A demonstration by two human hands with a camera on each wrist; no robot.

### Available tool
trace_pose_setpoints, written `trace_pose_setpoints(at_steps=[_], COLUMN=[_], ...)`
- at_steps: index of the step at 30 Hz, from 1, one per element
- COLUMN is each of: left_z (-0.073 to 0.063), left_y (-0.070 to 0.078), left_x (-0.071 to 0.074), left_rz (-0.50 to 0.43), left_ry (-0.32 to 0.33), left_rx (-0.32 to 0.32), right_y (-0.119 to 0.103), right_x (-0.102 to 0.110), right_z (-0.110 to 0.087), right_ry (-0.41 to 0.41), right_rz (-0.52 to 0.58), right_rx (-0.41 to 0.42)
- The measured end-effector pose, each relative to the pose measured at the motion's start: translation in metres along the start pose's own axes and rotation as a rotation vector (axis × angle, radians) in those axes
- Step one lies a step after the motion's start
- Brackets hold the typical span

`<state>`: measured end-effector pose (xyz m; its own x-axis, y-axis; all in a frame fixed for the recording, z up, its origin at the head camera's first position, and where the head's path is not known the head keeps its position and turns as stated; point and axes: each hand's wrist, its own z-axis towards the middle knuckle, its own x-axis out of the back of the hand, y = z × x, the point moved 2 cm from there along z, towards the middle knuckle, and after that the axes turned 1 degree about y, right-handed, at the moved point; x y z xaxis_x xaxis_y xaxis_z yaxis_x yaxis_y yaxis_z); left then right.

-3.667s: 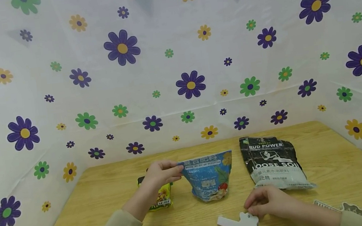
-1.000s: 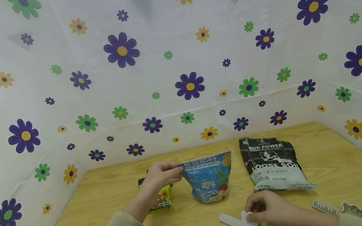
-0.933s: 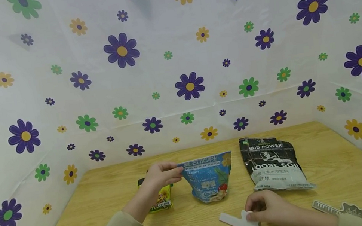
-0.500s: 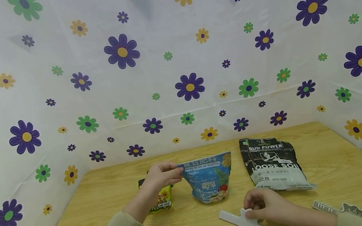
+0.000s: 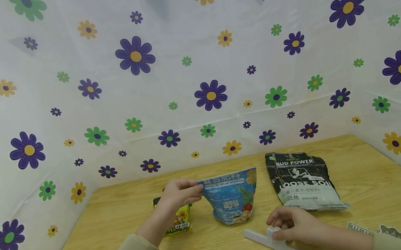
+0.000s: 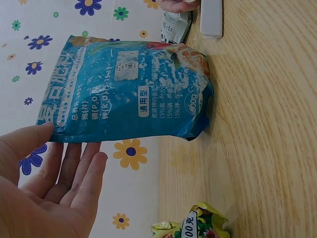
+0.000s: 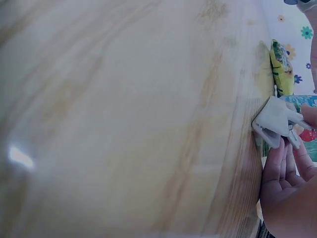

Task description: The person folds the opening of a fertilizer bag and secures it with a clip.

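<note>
Around the blue pouch [image 5: 230, 202], I see a lane of desk [image 5: 219, 245] at 6 o'clock and a narrow gap at 3, before the black bag [image 5: 305, 183]. The left grip [image 5: 179, 193] and yellow packet [image 5: 182, 219] block 9; the right grip [image 5: 298, 224] and white clip [image 5: 257, 238], 4 to 5; the flowered curtain [image 5: 185, 122] bounds 12.

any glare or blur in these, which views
Right wrist view: a glare spot on the table, whose grain looks soft; left wrist view: larger print on the blue bag is legible; head view: dim, even light, big lettering on the black bag readable but small print blurred.
</note>
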<state>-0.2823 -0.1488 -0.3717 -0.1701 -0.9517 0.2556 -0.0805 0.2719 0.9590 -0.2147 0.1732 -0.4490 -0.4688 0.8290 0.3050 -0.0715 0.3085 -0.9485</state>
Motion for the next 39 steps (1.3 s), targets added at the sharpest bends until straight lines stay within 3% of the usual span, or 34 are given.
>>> trace_pose_setpoints(at_steps=[23,39], left_z=[-0.0031,-0.004], left_y=[0.001,0.0022], left_x=[0.002,0.0018], left_rz=[-0.007,-0.006], left_ry=[-0.014,-0.017], left_rx=[-0.003,-0.011], right_y=[-0.0004,-0.0052], right_x=[0.0051,0.0049], right_z=[-0.0003,0.0006], right_ry=[-0.026,-0.026], right_rz=[0.011,0.027], right_rx=[0.023,-0.018])
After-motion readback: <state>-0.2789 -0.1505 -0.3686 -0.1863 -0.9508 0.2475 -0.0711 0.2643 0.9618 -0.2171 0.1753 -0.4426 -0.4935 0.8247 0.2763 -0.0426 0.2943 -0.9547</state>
